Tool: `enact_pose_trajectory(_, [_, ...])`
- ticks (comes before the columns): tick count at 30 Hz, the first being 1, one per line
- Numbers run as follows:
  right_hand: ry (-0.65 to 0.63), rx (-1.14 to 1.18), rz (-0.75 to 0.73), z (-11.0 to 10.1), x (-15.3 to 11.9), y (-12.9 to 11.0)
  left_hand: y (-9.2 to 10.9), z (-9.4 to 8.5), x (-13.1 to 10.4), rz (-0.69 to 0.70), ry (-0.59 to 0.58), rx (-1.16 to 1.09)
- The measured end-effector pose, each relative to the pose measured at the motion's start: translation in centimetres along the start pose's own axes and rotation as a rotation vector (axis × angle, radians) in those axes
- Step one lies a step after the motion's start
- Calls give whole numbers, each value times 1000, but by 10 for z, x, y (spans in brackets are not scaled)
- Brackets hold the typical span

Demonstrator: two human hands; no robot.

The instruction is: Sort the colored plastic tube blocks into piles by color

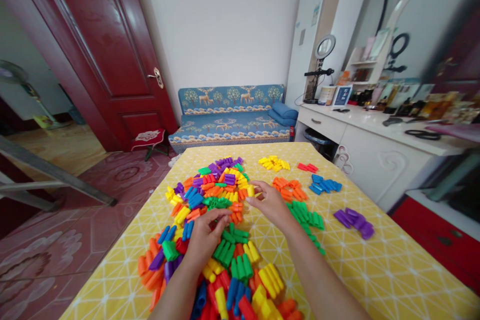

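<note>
My right hand (267, 200) is above the middle of the table, its thumb and fingers pinched on a yellow piece (250, 190). My left hand (208, 232) hovers over the big mixed pile of coloured plastic pieces, fingertips close together near green pieces (217, 203); whether something small is between them is hidden. Right of the pile lie separate groups of one colour: yellow pieces (274, 163), red pieces (307, 167), orange pieces (289, 189), blue pieces (325, 185), green pieces (305, 215) and purple pieces (354, 222).
A yellow patterned cloth (397, 260) covers the table. Beyond it stands a blue sofa (228, 122). At the right is a white dressing table (375, 132) with bottles and a ring light (324, 47). A red stool (149, 139) and a metal ladder (56, 185) are at the left.
</note>
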State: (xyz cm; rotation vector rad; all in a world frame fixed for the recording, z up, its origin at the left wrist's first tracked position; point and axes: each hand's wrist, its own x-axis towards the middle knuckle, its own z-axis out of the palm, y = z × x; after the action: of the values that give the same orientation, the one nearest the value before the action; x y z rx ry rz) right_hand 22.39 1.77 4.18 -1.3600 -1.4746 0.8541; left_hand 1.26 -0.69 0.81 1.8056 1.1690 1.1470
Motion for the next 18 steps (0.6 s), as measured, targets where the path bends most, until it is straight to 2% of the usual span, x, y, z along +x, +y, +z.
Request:
enact_pose_trajectory(5, [123, 107, -5, -17, 6, 8, 1, 0, 0, -21, -9, 0])
enact_pose_trajectory(10, [144, 82, -1, -38, 31, 18, 0, 0, 1, -40, -11, 8])
enact_pose_trajectory(13, [197, -158, -35, -56, 63, 19, 0, 0, 2, -52, -17, 8])
enact_pose_trajectory(15, [223, -414, -28, -70, 89, 18, 0, 0, 2, -59, -19, 4])
enact_pose_trajectory(18, [196, -786, 16, -85, 125, 19, 0, 0, 2, -76, -18, -4])
